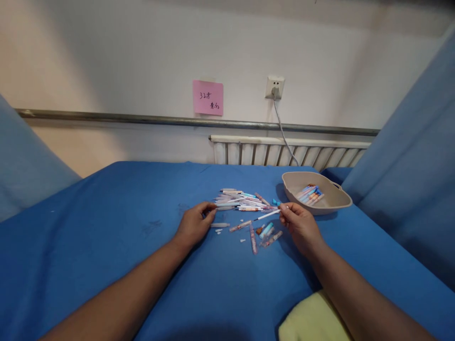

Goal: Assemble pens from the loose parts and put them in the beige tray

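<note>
A loose pile of pens, thin white refills and pen barrels [241, 201] lies between my two hands on the blue sheet. My left hand [195, 222] rests at the pile's left end, thumb and forefinger curled together against the pen ends; what they grip is hidden. My right hand [300, 225] pinches at the pile's right side, where the end of a slim white pen refill [266, 215] meets the fingertips. Closer to me lie a patterned pen barrel [253, 239], a teal pen part [266, 230], a brown piece [260, 230] and small white tips [242, 240].
A beige basin [337, 201] holding several pens [311, 194] stands beyond my right hand. Yellow cloth [314, 319] lies under my right forearm. Blue curtains [412, 156] hang at both sides. Behind are a radiator [273, 151], a metal rail [149, 119] and a plugged-in cord [280, 128].
</note>
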A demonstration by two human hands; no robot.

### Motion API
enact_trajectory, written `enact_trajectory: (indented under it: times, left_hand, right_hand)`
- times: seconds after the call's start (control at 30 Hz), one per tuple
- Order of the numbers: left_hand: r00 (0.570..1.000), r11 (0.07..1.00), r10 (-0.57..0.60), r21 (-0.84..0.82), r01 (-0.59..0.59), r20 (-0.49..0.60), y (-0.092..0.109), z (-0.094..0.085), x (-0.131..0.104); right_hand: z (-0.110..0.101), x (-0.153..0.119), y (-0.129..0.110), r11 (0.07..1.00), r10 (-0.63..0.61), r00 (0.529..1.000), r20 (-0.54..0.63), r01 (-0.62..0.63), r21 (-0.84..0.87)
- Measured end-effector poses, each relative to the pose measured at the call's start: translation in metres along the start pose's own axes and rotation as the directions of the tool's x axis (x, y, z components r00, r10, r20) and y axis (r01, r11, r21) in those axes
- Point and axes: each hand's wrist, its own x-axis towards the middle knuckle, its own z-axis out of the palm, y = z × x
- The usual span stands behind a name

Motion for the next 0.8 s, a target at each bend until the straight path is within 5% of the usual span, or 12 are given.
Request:
enact_trajectory:
  times: [0.33, 0.53, 0.8]
  left_hand:
    - [0.971, 0.999, 0.031, -0.04, -0.022, 0.235, -0.002, -0.011, 0.004]
    - [0.901, 0.995, 0.101, -0.06, -0.083, 0.421, -0.003, -0.015, 0.004]
    - [0.889, 0.944, 0.298, 0.03, -0.328, 0.349, 0.02, -0.017, -0.003]
  right_hand:
    - [0.0, 0.0, 0.002, 1.0, -0.008, 1.0, -0.007, 0.008, -0.01]
    - [0.002, -0.002, 0.002, 1.0, -0.019, 1.0, -0.005, 0.019, -0.025]
    - [0.004, -0.003, 0.0, 0.996, -0.072, 0.997, 0.001, 0.072, -0.049]
